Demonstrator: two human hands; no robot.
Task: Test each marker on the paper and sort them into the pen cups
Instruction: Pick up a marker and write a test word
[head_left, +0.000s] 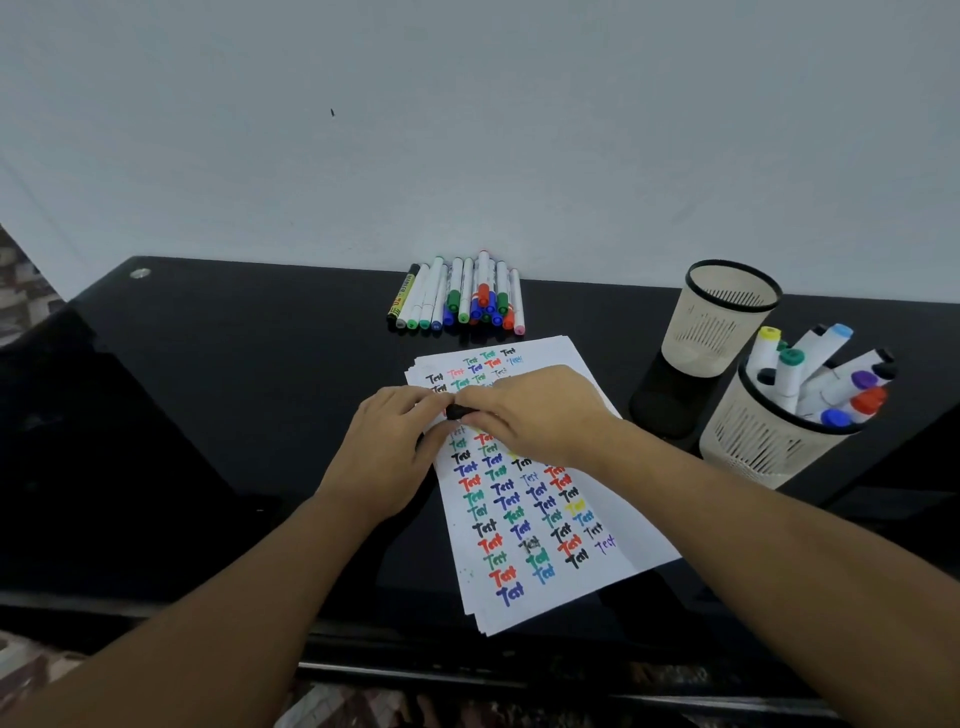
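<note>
Head view is showing the left hand (387, 447) and right hand (540, 410) pinching 1 black marker (460, 412) over the paper (613, 540), 2 pen cups (727, 317) standing beside.

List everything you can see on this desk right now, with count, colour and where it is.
Paper stack: several white sheets, top covered in coloured "Test" words, desk centre.
Loose markers: a pile, mostly white with mixed caps, behind the paper.
Far pen cup: one, beige mesh, black rim, right, looks empty.
Near pen cup: one, beige, right, holding several markers.
Desk: one, black, glossy.
Held marker: one, dark, between both hands.
Left hand: over the paper.
Right hand: over the paper.
</note>
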